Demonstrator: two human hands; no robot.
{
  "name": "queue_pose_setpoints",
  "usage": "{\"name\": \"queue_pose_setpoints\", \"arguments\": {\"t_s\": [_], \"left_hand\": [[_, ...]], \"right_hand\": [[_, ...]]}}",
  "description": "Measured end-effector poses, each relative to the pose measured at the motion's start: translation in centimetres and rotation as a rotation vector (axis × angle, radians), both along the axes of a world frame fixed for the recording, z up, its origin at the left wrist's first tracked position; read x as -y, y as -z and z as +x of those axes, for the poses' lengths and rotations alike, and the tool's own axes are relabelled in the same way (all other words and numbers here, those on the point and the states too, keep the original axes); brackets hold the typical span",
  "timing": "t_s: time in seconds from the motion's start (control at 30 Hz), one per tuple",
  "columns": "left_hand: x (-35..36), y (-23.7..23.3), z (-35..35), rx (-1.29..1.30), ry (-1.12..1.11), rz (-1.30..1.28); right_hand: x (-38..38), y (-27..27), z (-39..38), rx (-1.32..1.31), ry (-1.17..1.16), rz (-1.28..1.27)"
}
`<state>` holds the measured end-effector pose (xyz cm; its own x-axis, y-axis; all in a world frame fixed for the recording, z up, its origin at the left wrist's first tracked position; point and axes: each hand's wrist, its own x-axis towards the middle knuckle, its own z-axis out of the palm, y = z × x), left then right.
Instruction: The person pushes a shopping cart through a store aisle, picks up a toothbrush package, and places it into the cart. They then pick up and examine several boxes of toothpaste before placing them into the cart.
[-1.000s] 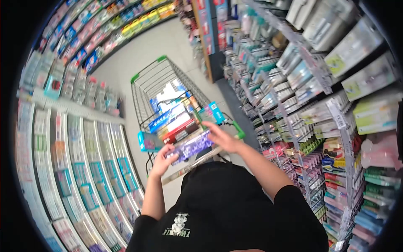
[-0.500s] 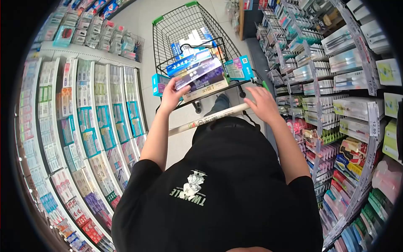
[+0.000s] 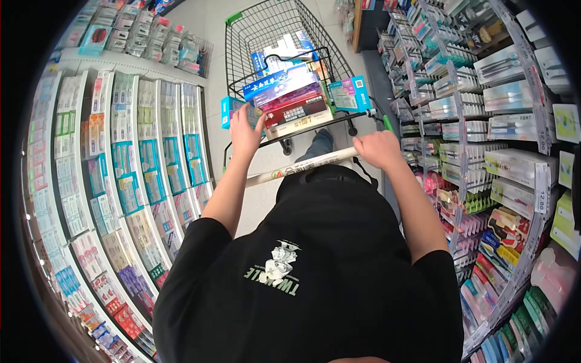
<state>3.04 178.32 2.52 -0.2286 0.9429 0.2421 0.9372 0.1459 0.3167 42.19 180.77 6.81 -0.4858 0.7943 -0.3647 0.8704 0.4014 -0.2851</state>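
My right hand [image 3: 378,149] is wrapped around the right end of the white cart handle [image 3: 321,162]. Beside the stacked boxes, my left hand [image 3: 246,130] has its thumb and fingers apart, with the thumb right at the left end of a dark red box [image 3: 296,112]. Behind that one are a purple box [image 3: 284,95] and a shiny blue box [image 3: 275,85]. All of them sit at the near end of a black wire shopping cart [image 3: 242,45] with green corners. Turquoise cards [image 3: 350,95] flank the stack on both sides.
Shelves of small boxed goods [image 3: 124,175] run close along the left. On the right, racks of hanging packs [image 3: 460,130] stand near my right arm. Pale floor tiles [image 3: 209,36] show around the cart, and a foot in jeans [image 3: 321,145] is below the handle.
My right hand, open above the handle before, has closed on it. My left hand has moved off the purple box to the stack's left side. The dark red box now shows in front.
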Motion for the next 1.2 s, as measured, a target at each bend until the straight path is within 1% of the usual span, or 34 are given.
{"name": "queue_pose_setpoints", "arguments": {"t_s": [0.07,0.1,0.2,0.23,0.33,0.5,0.6,0.7,0.73,0.77,0.8,0.87,0.9,0.97,1.0,1.1,1.2], "left_hand": [[2.5,0.0,-0.9,0.03,0.025,-0.08],[3.6,-0.1,-1.1,0.045,0.082,-0.073],[6.3,0.4,-0.8,0.09,0.054,-0.152],[6.6,0.7,-0.5,0.097,-0.011,-0.187],[5.6,0.5,-0.7,0.135,-0.002,-0.162],[2.8,0.3,-0.2,0.171,-0.011,-0.164],[-0.3,1.2,0.0,0.29,-0.071,-0.104],[-4.8,1.6,0.0,0.33,-0.238,-0.216],[-6.1,1.8,-0.3,0.338,-0.296,-0.257],[-7.4,1.8,-0.8,0.411,-0.317,-0.302],[-8.3,2.1,-1.0,0.421,-0.336,-0.337],[-10.0,2.6,-1.8,0.444,-0.371,-0.407],[-10.6,2.8,-2.1,0.442,-0.383,-0.399],[-11.6,3.0,-2.9,0.437,-0.407,-0.384],[-12.0,3.0,-3.3,0.434,-0.42,-0.377],[-13.8,3.0,-4.3,0.411,-0.452,-0.386],[-15.6,3.0,-5.2,0.371,-0.483,-0.396]], "right_hand": [[-0.6,0.4,-0.3,-0.029,0.018,-0.025],[-0.9,0.6,-0.5,-0.045,0.027,-0.037],[-1.7,0.7,-0.7,-0.04,0.014,-0.056],[-2.1,0.6,-0.8,-0.036,0.017,-0.057],[-3.0,0.5,-1.1,-0.031,0.019,-0.059],[-6.2,0.9,-1.9,-0.003,-0.002,-0.059],[-8.5,0.9,-2.5,-0.121,0.035,-0.078],[-11.3,1.8,-3.5,-0.312,0.089,-0.17],[-12.1,1.6,-3.9,-0.327,0.11,-0.172],[-12.9,1.4,-4.6,-0.342,0.132,-0.173],[-13.6,1.1,-5.2,-0.358,0.153,-0.175],[-15.3,0.2,-6.7,-0.329,0.279,-0.191],[-16.1,-0.3,-7.5,-0.314,0.342,-0.198],[-17.6,0.4,-9.0,-0.23,0.363,-0.09],[-18.2,0.8,-9.8,-0.19,0.373,-0.036],[-19.7,1.2,-11.3,-0.108,0.299,0.065],[-21.6,1.5,-12.5,-0.106,0.271,0.047]]}}
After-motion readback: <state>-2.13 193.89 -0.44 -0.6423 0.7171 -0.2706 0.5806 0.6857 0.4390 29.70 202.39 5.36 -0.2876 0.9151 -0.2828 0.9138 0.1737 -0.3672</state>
